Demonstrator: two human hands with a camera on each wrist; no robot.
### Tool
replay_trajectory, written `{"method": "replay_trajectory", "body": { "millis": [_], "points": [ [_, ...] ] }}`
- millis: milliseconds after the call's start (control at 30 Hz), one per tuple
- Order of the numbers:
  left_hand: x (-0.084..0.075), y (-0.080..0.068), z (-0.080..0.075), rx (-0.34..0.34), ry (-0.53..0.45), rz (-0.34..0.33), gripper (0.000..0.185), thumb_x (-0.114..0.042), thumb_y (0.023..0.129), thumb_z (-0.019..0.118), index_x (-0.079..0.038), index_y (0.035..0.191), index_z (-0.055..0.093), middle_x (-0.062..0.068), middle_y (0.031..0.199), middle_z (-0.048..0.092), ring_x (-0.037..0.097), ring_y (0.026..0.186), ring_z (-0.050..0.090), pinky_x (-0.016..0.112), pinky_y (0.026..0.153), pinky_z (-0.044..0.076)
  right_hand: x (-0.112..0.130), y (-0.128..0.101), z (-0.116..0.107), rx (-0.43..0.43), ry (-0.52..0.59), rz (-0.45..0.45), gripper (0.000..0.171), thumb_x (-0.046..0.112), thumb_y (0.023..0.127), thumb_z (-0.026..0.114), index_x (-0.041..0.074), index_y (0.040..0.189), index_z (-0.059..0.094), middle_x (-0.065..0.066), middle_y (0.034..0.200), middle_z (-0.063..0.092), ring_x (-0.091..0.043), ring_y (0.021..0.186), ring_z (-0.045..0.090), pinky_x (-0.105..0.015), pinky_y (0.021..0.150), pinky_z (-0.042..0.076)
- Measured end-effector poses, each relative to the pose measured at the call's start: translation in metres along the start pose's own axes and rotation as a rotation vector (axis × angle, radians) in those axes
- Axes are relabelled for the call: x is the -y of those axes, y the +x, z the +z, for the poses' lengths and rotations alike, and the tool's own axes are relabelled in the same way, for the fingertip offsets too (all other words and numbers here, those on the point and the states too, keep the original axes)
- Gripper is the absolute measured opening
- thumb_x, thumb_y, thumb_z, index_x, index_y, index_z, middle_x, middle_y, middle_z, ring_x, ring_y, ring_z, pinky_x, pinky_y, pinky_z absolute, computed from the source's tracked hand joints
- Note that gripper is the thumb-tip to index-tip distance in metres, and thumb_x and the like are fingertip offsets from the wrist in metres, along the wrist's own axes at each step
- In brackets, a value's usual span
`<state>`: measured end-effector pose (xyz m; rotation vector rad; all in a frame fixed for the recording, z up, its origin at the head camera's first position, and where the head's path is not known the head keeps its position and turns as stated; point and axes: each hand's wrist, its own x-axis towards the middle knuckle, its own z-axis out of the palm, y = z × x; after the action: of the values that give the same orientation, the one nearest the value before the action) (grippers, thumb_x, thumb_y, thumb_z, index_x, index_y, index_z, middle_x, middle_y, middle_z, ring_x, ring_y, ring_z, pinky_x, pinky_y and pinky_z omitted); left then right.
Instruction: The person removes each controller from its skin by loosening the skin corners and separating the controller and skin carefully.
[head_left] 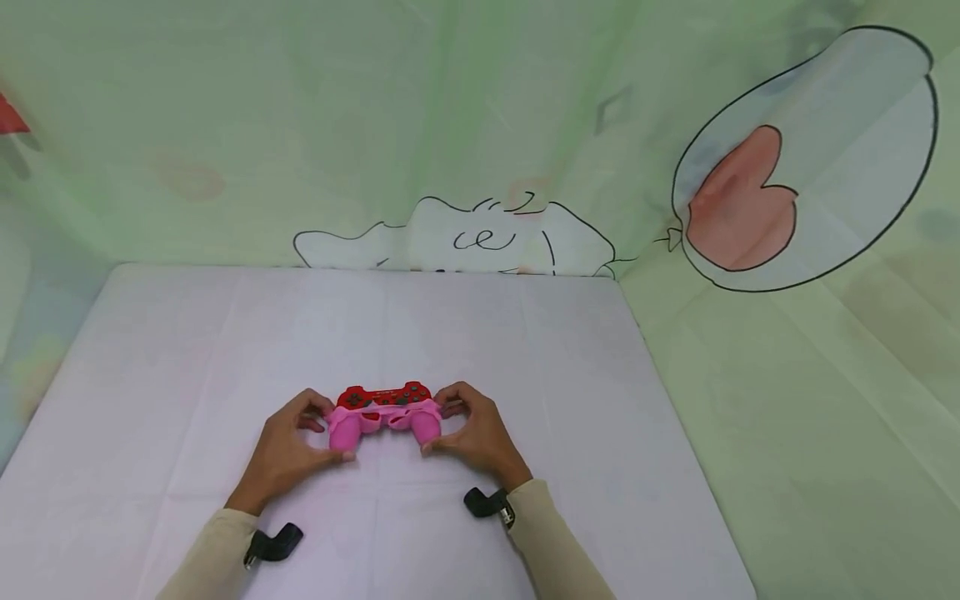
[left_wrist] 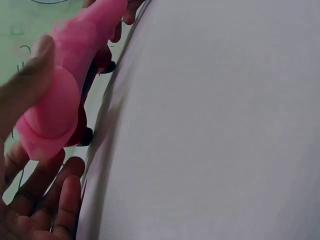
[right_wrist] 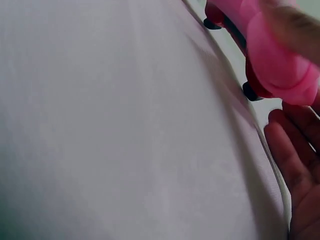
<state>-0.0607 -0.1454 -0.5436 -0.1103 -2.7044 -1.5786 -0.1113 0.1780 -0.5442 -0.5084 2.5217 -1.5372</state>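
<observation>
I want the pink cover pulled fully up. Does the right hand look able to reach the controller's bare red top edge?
Probably yes: the right hand already grips the pink cover beside the red controller, and nothing blocks that edge.

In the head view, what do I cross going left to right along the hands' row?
Left hand → left pink grip → right pink grip → right hand, all on the white table.
</observation>
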Motion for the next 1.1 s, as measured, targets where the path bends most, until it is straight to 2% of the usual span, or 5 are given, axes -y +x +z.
{"method": "replay_trajectory", "body": {
  "millis": [167,367,800,900,1100],
  "points": [
    [0.0012,0.0026,-0.0037,0.016,-0.05,-0.01,0.061,-0.037,0.07,0.101,-0.024,0.114,0.061,-0.002,0.106,0.069,0.015,0.091,0.067,0.023,0.085,0.054,0.0015,0.0011,0.0003,0.012,0.139,0.017,0.063,0.021,0.069,0.102,0.018,0.119,0.065,-0.002,0.12,0.07,-0.017,0.101,0.076,-0.029,0.094,0.06],
    [0.0016,0.0043,-0.005,0.032,-0.082,0.014,0.057,-0.03,0.072,0.101,-0.021,0.113,0.062,-0.002,0.1,0.066,0.013,0.091,0.064,0.018,0.084,0.052,-0.001,0.0058,-0.003,0.048,0.198,0.018,0.059,0.01,0.068,0.101,0.01,0.115,0.065,-0.008,0.115,0.068,-0.019,0.1,0.075,-0.027,0.095,0.06],
    [-0.0005,0.002,-0.0039,0.034,-0.142,0.06,0.05,-0.019,0.074,0.099,-0.014,0.107,0.062,0.001,0.084,0.065,0.014,0.079,0.062,0.021,0.076,0.051,0.0,0.0075,-0.0066,0.123,0.31,0.056,0.049,0.001,0.074,0.095,0.004,0.11,0.061,-0.002,0.094,0.062,-0.01,0.08,0.065,-0.019,0.076,0.057],
    [-0.0001,0.0019,-0.0037,0.034,-0.171,0.062,0.047,-0.015,0.075,0.097,-0.012,0.106,0.062,0.003,0.081,0.064,0.014,0.076,0.061,0.021,0.073,0.05,-0.0005,0.0076,-0.007,0.125,0.321,0.036,0.048,0.009,0.077,0.095,0.003,0.108,0.06,-0.001,0.093,0.061,-0.007,0.079,0.063,-0.019,0.074,0.056],
    [0.0023,0.003,-0.0001,0.013,-0.192,0.072,0.045,-0.013,0.076,0.096,-0.011,0.104,0.062,0.003,0.085,0.062,0.012,0.079,0.06,0.019,0.074,0.049,-0.0033,0.0082,-0.0072,0.105,0.302,-0.03,0.063,0.049,0.075,0.092,0.004,0.105,0.059,-0.001,0.094,0.057,-0.005,0.081,0.059,-0.018,0.074,0.054]
  ]
}}
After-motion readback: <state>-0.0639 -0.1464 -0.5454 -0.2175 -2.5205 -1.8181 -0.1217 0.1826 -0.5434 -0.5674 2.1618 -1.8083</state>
